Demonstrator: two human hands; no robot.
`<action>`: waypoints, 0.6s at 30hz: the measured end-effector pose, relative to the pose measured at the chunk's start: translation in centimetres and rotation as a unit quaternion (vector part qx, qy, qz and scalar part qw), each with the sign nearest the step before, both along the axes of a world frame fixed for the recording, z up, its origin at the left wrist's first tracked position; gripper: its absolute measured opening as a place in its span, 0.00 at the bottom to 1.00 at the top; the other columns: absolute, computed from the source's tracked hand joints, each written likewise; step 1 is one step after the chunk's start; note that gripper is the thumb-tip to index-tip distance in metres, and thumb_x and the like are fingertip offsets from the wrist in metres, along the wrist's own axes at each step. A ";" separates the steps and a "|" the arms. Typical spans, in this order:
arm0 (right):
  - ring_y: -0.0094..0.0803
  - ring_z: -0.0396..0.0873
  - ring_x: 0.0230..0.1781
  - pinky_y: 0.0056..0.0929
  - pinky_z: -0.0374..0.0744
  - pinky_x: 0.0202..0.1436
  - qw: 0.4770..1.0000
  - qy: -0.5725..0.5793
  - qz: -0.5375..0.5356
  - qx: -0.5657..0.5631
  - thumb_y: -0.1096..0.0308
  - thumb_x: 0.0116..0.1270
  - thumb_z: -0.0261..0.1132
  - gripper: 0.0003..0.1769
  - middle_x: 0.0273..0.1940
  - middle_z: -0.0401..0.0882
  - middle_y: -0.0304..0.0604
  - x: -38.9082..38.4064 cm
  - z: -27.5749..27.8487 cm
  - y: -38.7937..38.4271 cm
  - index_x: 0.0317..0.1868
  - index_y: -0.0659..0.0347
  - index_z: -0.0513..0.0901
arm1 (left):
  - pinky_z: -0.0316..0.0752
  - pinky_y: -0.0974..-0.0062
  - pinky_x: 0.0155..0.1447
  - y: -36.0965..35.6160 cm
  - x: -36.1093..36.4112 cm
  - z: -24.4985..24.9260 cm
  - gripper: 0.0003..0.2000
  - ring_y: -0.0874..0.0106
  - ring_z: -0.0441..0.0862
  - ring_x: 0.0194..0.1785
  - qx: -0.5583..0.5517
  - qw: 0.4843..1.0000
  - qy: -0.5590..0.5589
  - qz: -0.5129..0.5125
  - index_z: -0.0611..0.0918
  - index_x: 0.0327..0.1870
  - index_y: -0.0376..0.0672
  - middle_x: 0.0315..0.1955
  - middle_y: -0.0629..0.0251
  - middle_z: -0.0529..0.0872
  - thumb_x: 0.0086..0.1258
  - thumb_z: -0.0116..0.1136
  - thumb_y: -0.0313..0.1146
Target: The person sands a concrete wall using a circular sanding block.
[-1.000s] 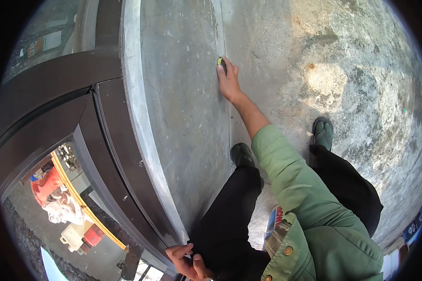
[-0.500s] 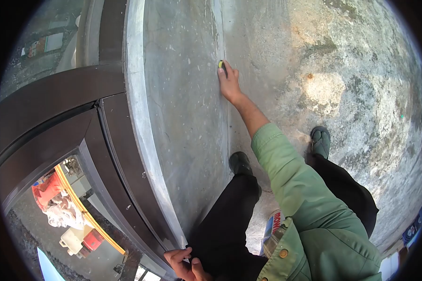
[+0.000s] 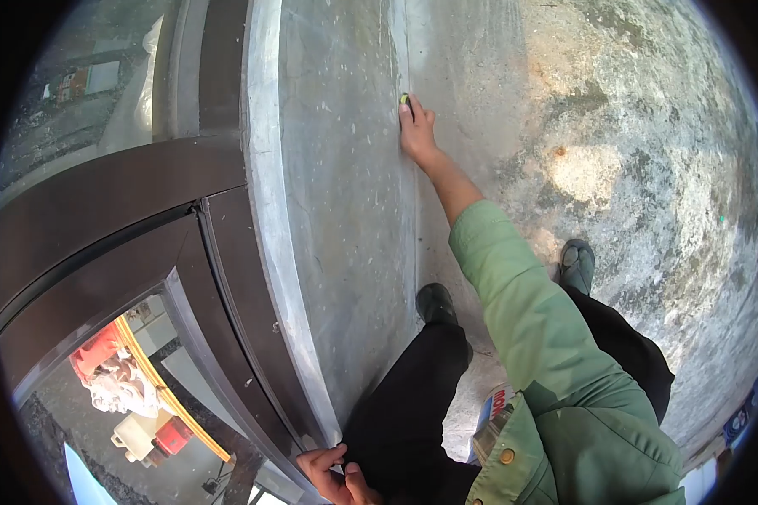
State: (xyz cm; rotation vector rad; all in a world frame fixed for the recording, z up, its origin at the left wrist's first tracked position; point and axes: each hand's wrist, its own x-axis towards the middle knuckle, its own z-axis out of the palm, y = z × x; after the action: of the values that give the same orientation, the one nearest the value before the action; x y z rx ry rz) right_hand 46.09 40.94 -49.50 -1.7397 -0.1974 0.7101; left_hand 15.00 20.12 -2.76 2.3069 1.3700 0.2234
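Note:
My right hand (image 3: pixel 418 130) is closed around a small yellow-and-black object (image 3: pixel 405 99), shaped like a small tape measure. My fingers cover most of it. The arm is stretched far forward, and the hand lies at the seam (image 3: pixel 409 219) between a smooth grey concrete band (image 3: pixel 337 168) and the rougher floor. Low in the view, my left hand (image 3: pixel 333 475) has its fingers curled beside my dark trouser leg, close to the lower end of a pale metal-like strip (image 3: pixel 269 168). What those fingers pinch, if anything, is too small to make out.
A brown window or door frame (image 3: pixel 109 181) with glass runs along the left. Red and cream containers (image 3: pixel 139 433) show through or in the glass. A labelled container (image 3: pixel 493 412) stands between my legs. Stained concrete (image 3: pixel 648 210) spreads to the right.
My right hand has slid a little farther away along the seam with the yellow-and-black object. My left hand stays low beside my leg. The whole view has shifted slightly.

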 end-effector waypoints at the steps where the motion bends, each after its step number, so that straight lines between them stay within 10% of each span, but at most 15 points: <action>1: 0.59 0.69 0.64 0.44 0.65 0.75 1.000 0.009 -0.008 -0.008 0.49 0.81 0.52 0.33 0.64 0.63 0.64 2.2 0.1 1.1 0.79 0.56 0.63 | 0.63 0.71 0.42 -0.1 0.0 0.2 0.11 0.70 0.67 0.36 -0.002 1.000 0.003 -0.007 0.82 0.47 0.32 0.38 0.59 0.74 0.75 0.56 0.33; 18: 0.56 0.70 0.63 0.40 0.65 0.74 0.987 -0.092 0.055 0.124 0.51 0.80 0.55 0.34 0.60 0.66 0.61 2.6 3.7 -1.2 0.79 0.58 0.63 | 0.64 0.71 0.44 0.4 -0.3 0.1 0.12 0.70 0.69 0.37 -0.027 1.000 -0.007 -0.001 0.82 0.48 0.33 0.39 0.59 0.73 0.74 0.56 0.33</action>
State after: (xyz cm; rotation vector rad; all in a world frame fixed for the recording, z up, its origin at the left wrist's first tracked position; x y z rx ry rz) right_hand 48.66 39.70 -45.84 -1.5629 -0.4920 0.5777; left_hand 14.74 20.56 -2.63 2.2585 1.3512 0.1995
